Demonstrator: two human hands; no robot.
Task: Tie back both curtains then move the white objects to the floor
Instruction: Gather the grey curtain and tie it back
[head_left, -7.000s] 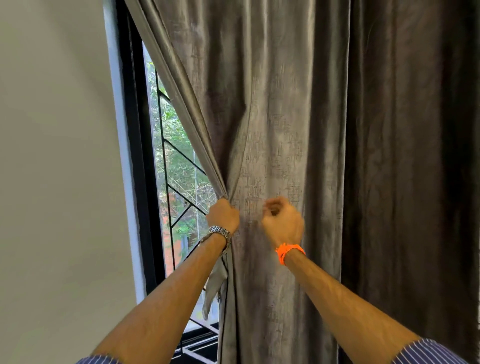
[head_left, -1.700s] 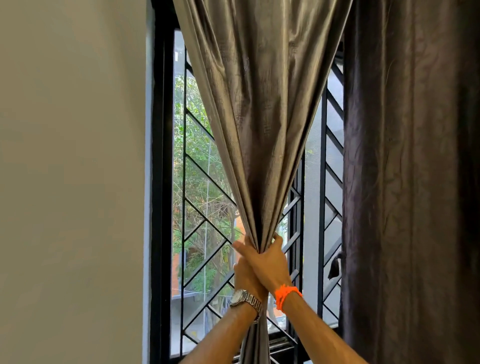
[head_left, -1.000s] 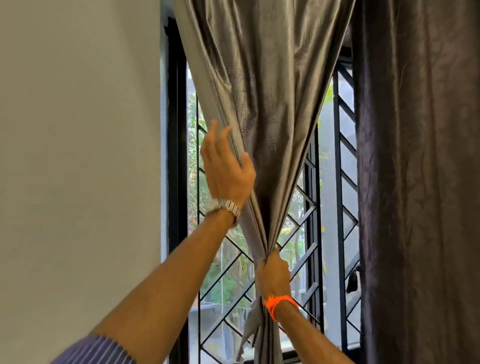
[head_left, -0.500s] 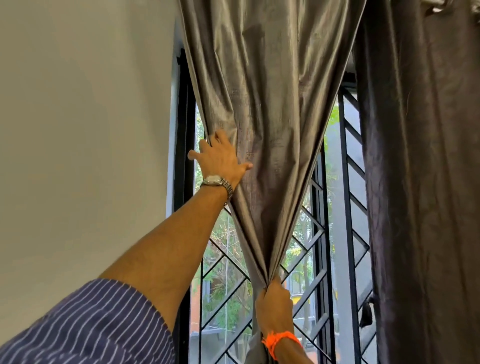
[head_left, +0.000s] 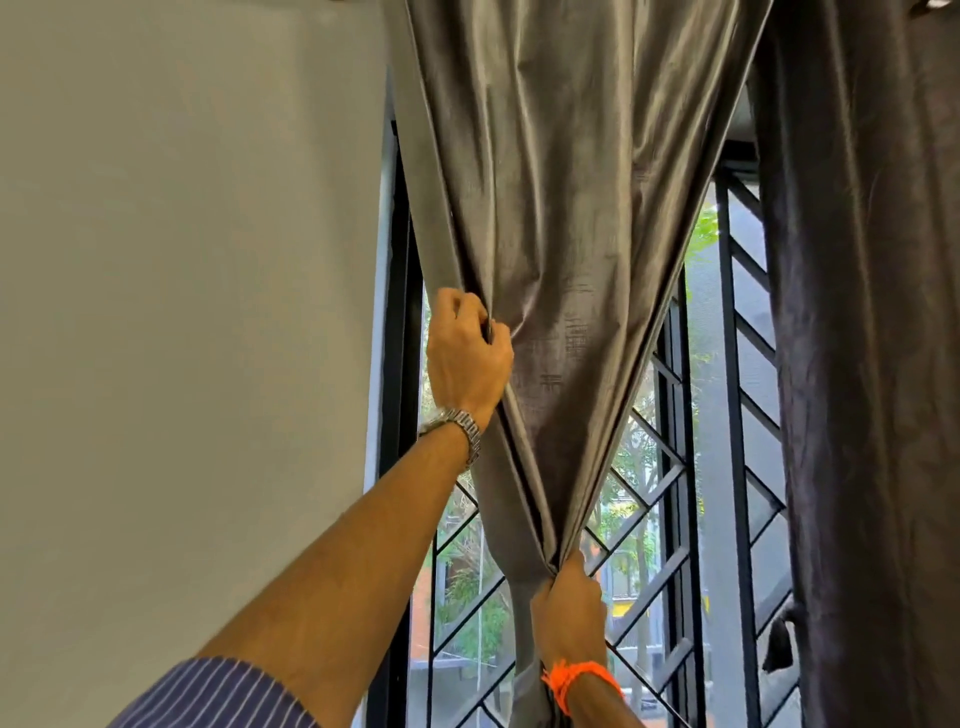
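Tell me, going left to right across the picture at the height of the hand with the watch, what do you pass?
Wall → black window frame → left hand, pinching the curtain's edge → grey curtain → window bars → dark curtain.

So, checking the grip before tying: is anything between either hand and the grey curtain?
Nothing visible does. The left hand pinches the grey curtain directly at its edge; the right hand grips the gathered bunch lower down.
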